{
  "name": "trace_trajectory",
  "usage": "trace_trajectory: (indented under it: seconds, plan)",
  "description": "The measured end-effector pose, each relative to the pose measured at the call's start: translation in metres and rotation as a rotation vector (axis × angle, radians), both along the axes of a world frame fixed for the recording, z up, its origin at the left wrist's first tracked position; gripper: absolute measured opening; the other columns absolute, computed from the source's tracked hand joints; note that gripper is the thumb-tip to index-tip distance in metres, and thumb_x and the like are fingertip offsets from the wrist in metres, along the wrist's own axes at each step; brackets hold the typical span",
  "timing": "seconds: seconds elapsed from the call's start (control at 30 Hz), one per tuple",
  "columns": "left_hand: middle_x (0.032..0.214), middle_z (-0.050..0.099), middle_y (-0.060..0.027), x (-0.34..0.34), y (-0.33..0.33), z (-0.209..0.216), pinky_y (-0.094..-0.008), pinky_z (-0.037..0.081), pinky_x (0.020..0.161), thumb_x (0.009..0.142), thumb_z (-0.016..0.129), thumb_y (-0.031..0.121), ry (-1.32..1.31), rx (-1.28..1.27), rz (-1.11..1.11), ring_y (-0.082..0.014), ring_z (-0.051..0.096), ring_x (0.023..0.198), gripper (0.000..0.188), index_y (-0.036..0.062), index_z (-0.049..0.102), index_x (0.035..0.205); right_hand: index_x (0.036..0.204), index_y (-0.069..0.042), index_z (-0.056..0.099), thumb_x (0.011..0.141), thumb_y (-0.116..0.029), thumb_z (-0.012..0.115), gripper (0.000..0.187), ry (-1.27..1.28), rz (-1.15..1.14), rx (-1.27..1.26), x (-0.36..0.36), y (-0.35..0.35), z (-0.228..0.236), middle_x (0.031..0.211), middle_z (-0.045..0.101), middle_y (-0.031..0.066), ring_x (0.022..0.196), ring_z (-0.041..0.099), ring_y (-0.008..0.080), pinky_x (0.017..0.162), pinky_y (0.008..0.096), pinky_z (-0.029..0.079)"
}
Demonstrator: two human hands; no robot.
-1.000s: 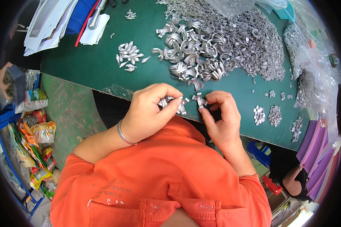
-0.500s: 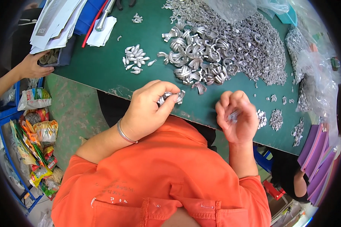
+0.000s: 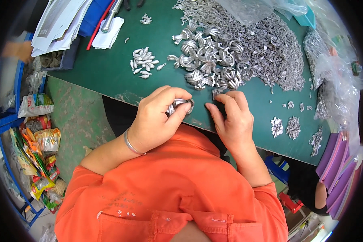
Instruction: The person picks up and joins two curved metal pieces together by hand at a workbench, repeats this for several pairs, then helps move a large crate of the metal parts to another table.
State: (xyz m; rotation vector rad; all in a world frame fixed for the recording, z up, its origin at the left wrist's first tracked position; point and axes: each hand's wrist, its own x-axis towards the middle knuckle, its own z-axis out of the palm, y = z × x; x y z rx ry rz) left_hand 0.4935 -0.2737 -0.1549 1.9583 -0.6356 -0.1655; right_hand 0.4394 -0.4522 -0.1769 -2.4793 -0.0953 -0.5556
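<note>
My left hand (image 3: 159,115) is closed around curved, ribbed silver metal pieces (image 3: 179,105), held just off the near edge of the green table. How many it holds is hidden by the fingers. My right hand (image 3: 234,119) is palm down at the table edge, thumb and forefinger apart. Its forefinger reaches a single curved metal piece (image 3: 216,93), partly covered by the fingertips. Beyond both hands lies a heap of larger curved metal pieces (image 3: 209,56), running into a big mound of small grey metal parts (image 3: 274,48).
Teardrop-shaped metal pieces (image 3: 144,61) lie left of the heap. Small piles of metal bits (image 3: 293,128) sit at the right, near clear plastic bags (image 3: 339,80) and purple folders (image 3: 330,157). Papers (image 3: 58,24) and a dark box (image 3: 62,60) stand far left, beside a co-worker's blurred hand (image 3: 22,51).
My right hand has turned from palm up to palm down and moved left to the loose curved piece. The small blurred bits in it no longer show. The co-worker's hand has left the dark box.
</note>
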Motion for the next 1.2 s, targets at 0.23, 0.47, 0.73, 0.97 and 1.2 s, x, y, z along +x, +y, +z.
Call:
trace_trajectory:
  seconds: [0.23, 0.47, 0.73, 0.97, 1.2]
  plan:
    - [0.080, 0.060, -0.0073, -0.002, 0.004, -0.003, -0.0226, 0.044, 0.061, 0.076, 0.060, 0.001, 0.272, -0.244, 0.207, -0.0110, 0.056, 0.070, 0.014, -0.0004, 0.057, 0.090, 0.079, -0.003, 0.056, 0.071, -0.002, 0.065, 0.012, -0.098, -0.060, -0.042, 0.005, 0.001, -0.007, 0.076, 0.052, 0.0082, 0.058, 0.054, 0.0247, 0.051, 0.0318, 0.045]
    - [0.073, 0.055, -0.0001, -0.003, 0.002, -0.003, -0.0162, 0.039, 0.050, 0.080, 0.057, 0.000, 0.226, -0.214, 0.037, -0.0030, 0.048, 0.056, 0.015, 0.0000, 0.056, 0.095, 0.084, 0.000, 0.049, 0.089, -0.010, 0.047, 0.012, 0.426, 0.048, 1.265, -0.007, -0.011, 0.013, 0.076, 0.053, 0.0037, 0.050, 0.037, 0.0042, 0.043, 0.0177, 0.029]
    - [0.076, 0.056, -0.0063, -0.003, -0.014, 0.005, -0.0233, 0.044, 0.054, 0.069, 0.068, 0.002, 0.009, -0.133, -0.215, -0.0130, 0.055, 0.062, 0.026, 0.0038, 0.062, 0.093, 0.085, -0.001, 0.049, 0.090, -0.017, 0.047, 0.017, 0.782, 0.201, 1.955, -0.008, -0.013, 0.020, 0.073, 0.050, 0.0045, 0.048, 0.033, 0.0049, 0.041, 0.0187, 0.025]
    - [0.076, 0.057, -0.0068, -0.003, -0.014, 0.005, -0.0230, 0.044, 0.053, 0.069, 0.067, 0.002, 0.034, -0.122, -0.271, -0.0131, 0.055, 0.062, 0.024, 0.0026, 0.060, 0.092, 0.084, 0.000, 0.052, 0.088, -0.015, 0.050, 0.016, 0.789, 0.171, 1.831, -0.008, -0.010, 0.024, 0.070, 0.051, 0.0033, 0.051, 0.039, 0.0069, 0.043, 0.0199, 0.030]
    - [0.069, 0.054, -0.0020, 0.002, -0.014, 0.019, -0.0180, 0.037, 0.042, 0.087, 0.050, 0.012, 0.894, -0.371, -0.104, -0.0041, 0.046, 0.048, 0.017, -0.0012, 0.055, 0.097, 0.099, -0.001, 0.054, 0.069, 0.000, 0.066, 0.032, 0.043, -0.133, 0.105, 0.022, -0.019, 0.019, 0.088, 0.052, 0.0123, 0.072, 0.053, 0.0248, 0.060, 0.0309, 0.044]
